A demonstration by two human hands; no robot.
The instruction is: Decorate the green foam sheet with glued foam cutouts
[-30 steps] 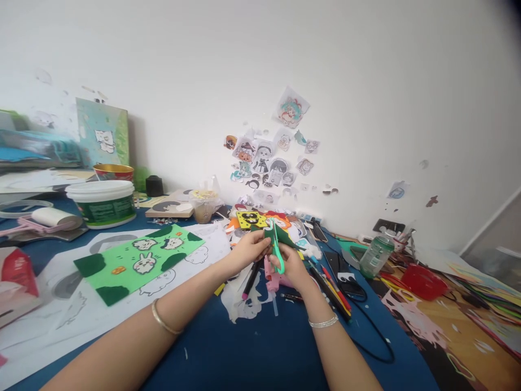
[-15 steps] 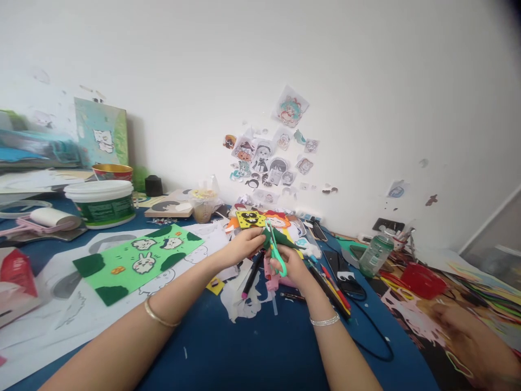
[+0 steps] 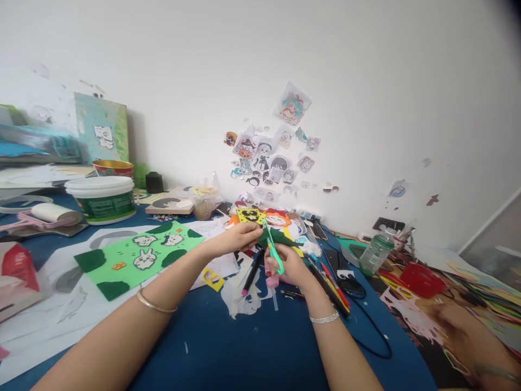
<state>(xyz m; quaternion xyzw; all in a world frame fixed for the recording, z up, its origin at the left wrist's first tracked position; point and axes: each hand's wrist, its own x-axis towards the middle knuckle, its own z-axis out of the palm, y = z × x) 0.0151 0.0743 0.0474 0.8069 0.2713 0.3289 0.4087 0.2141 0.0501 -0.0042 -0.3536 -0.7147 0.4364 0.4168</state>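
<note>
In the middle of the head view, my right hand (image 3: 287, 262) is closed around the handles of mint-green scissors (image 3: 272, 247), whose blades point up and away from me. My left hand (image 3: 243, 238) pinches the left end of a dark green sheet (image 3: 279, 235). The sheet lies at the scissors' blades and stretches behind my right hand. To the left lies a light green sheet (image 3: 130, 263) with white cartoon figures and dark green patches. A black marker (image 3: 253, 273) and a pink item (image 3: 272, 279) are just below my hands.
A white-lidded tub (image 3: 100, 200) and a lidded cup (image 3: 204, 202) stand at the back left. Pens (image 3: 331, 288) and a black cable (image 3: 380, 326) lie on the right. Farther right are a green jar (image 3: 375, 254), a red container (image 3: 423, 279) and another person's blurred hand (image 3: 459, 320).
My left hand has shifted slightly left and down, and more of the dark green sheet shows. The other person's arm has moved further into view at the lower right.
</note>
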